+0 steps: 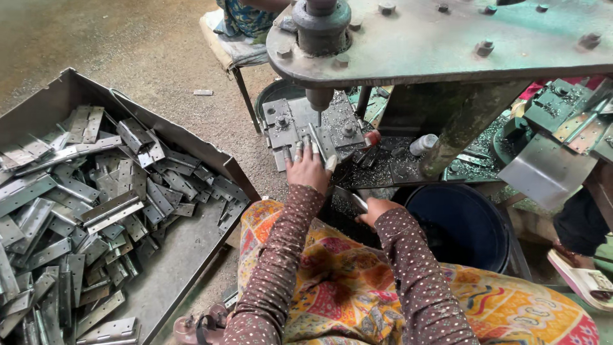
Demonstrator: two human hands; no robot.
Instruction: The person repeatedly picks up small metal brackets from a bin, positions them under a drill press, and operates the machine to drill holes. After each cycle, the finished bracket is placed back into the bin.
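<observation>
Both forearms in dotted brown sleeves reach fwd over a patterned lap. Left hand (308,167) lies flat, fingers spread, pressing a hinge plate (317,142) onto the press bed (287,124), right under the punch tip (318,115). Right hand (373,209) sits lower, near the bed's front edge, closed on a second hinge plate (350,198) w/ one end poking out. Step in hand looks like seating the workpiece under the punch. Next move prob. calls for fingers clear of the punch line and the plate square against the fixture blocks. Metal tray (191,249) of loose hinges at the left; dark blue bucket (463,223) by the right knee.
</observation>
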